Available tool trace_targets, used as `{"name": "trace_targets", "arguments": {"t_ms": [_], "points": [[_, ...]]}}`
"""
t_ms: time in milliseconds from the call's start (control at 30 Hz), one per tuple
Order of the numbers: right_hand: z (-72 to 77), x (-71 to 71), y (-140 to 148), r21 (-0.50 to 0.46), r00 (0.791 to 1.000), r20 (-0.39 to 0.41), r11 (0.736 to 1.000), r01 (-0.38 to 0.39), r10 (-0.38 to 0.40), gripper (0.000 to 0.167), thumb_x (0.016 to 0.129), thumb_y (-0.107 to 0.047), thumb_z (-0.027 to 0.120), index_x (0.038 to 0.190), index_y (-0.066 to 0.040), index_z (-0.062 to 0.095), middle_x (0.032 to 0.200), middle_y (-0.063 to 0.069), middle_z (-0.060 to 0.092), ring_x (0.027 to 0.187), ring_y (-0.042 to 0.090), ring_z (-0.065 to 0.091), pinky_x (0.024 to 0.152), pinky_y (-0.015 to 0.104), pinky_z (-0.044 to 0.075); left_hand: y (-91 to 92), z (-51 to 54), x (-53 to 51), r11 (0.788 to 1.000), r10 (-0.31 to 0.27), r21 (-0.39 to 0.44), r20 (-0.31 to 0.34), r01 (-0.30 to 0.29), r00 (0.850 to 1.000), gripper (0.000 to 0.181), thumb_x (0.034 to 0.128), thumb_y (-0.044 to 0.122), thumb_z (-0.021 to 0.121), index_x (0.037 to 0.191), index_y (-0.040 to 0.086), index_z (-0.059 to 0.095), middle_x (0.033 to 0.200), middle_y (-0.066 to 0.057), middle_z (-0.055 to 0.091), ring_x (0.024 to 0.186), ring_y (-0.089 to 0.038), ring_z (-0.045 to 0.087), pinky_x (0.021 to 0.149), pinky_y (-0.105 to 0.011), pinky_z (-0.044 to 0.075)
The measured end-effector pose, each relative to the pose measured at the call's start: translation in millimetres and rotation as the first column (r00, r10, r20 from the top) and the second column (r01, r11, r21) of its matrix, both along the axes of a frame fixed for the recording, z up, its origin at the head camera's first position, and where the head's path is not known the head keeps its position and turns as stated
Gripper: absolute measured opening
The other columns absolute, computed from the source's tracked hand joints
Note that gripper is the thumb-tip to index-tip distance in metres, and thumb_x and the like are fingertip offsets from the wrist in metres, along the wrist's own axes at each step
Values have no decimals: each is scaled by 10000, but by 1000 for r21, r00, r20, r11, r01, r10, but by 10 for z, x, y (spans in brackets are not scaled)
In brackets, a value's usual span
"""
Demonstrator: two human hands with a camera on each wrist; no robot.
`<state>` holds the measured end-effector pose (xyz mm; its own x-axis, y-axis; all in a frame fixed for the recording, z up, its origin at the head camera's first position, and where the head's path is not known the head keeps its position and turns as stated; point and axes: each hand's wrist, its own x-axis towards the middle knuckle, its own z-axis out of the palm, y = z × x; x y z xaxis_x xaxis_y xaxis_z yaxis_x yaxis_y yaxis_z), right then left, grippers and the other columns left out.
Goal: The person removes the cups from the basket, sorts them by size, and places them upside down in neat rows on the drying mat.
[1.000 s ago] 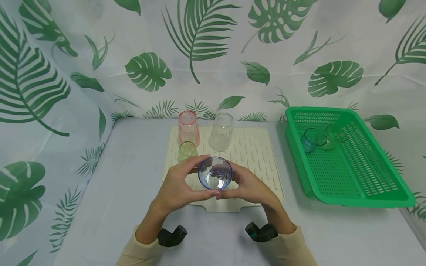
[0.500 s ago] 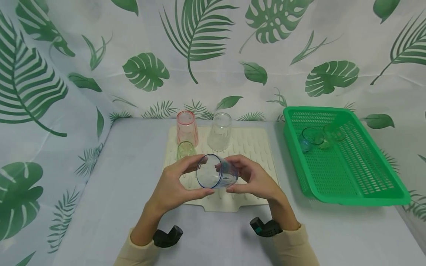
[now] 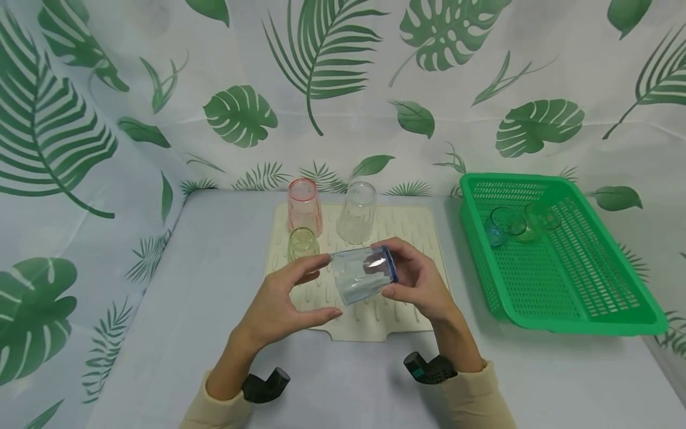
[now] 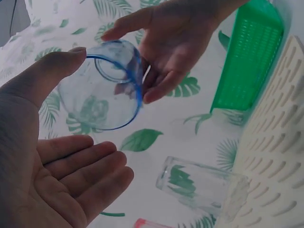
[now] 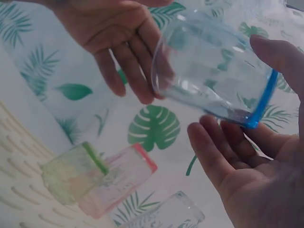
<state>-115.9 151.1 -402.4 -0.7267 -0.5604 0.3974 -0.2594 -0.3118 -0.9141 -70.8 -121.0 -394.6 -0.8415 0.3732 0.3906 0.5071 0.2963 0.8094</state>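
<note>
A clear glass with a blue rim (image 3: 360, 275) is held tilted on its side above the mat, its rim towards the right. The right hand (image 3: 420, 280) grips it near the rim between thumb and fingers, as the right wrist view also shows at the glass (image 5: 209, 71). The left hand (image 3: 284, 298) is beside the base end, thumb and fingers spread apart. In the left wrist view the left hand (image 4: 57, 166) has straight, loose fingers below the glass (image 4: 102, 95); whether a fingertip touches it, I cannot tell.
On the cream ribbed mat (image 3: 412, 238) stand a pink-rimmed glass (image 3: 304, 208), a clear glass (image 3: 356, 214) and a small green glass (image 3: 303, 243). At the right is a green basket (image 3: 563, 328) with small glasses (image 3: 498, 229) inside. A leaf-patterned cloth rises behind.
The blue-rimmed glass has turned from mouth towards the head camera to rim at the right. The left hand's fingers have come away from its sides, while the right hand has moved slightly right.
</note>
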Motion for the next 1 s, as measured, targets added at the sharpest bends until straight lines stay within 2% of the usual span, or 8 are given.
{"name": "trace_targets", "arguments": {"t_ms": [167,333,433,500,600,767,867,1000], "points": [[-2,-12,32,-33,994,-23,993,110,-111,507,905,-118,739,1360,-73,520,1248,17,571,1068,122,578,855,217,580,-69,-36,49,996,64,-59,12,-63,998,780,755,259,893,1441,173,531,1442,-17,584,1320,-191,582,1036,-331,547],[-1,-20,55,-40,979,-12,978,203,-204,492,889,-44,724,1347,-101,554,1229,-15,595,1086,99,569,868,193,556,-161,-95,93,981,142,-135,6,-140,990,807,756,306,890,1460,183,515,1448,-6,579,1324,-194,576,1043,-383,545],[-1,-43,37,-20,967,-25,967,253,-254,533,859,47,711,1358,-36,545,1229,-12,604,1085,101,571,880,189,546,-215,-154,124,962,194,-194,-4,-191,981,816,756,346,884,1462,168,516,1445,-22,585,1338,-207,566,1053,-442,533],[-14,-68,10,12,952,-54,953,303,-302,574,832,111,701,1371,30,522,1245,-3,602,1093,109,567,912,190,531,-248,-205,145,948,223,-230,-6,-219,975,825,755,366,882,1463,153,516,1454,-36,579,1354,-226,554,1069,-468,517],[-46,-110,-48,85,911,-98,909,408,-400,634,792,170,701,1384,79,494,1267,21,593,1124,102,575,977,180,504,-297,-297,175,924,265,-284,0,-254,964,844,750,392,880,1463,127,515,1473,-50,563,1373,-251,536,1094,-485,491],[-130,-177,-147,201,834,-141,809,552,-534,669,769,133,761,1381,62,500,1297,148,586,1154,135,595,1026,151,477,-366,-445,223,889,323,-348,17,-297,946,902,732,412,888,1467,61,500,1502,-121,528,1399,-303,505,1115,-496,466],[-192,-217,-187,249,804,-165,765,594,-571,672,777,71,797,1382,46,505,1328,205,567,1172,200,584,1058,178,467,-399,-536,243,869,351,-380,21,-317,936,924,728,410,889,1468,29,488,1512,-154,510,1409,-324,489,1115,-503,462],[-296,-275,-217,302,781,-192,722,623,-594,669,790,-3,824,1385,4,519,1352,175,558,1247,275,556,1130,340,459,-444,-672,259,840,385,-423,27,-338,923,937,735,401,885,1472,-1,470,1522,-180,490,1414,-343,477,1105,-522,466]]}}
